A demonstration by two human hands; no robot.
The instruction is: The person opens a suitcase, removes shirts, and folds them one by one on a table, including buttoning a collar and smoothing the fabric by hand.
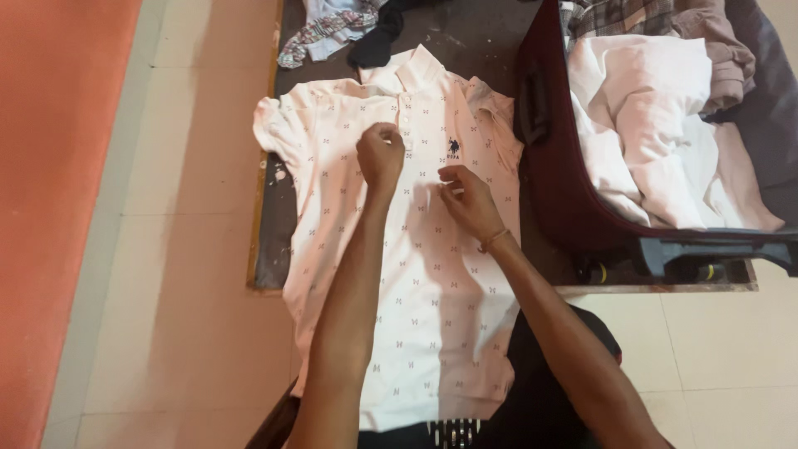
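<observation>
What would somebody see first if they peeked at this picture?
First, the white polo shirt with tiny dark marks, spread flat in the middle. Both hands rest on its chest: the left hand is closed by the button strip, and the right hand pinches the cloth with its fingers. At the right stands an open dark red suitcase holding pale clothes.

Shirt flat on the mat, suitcase to its right

The polo shirt (399, 249) lies on the mat (274, 241), both hands on its chest; the open suitcase (557, 191) holds folded clothes (657, 141); a clothes heap (341, 29) lies behind the collar.
</observation>
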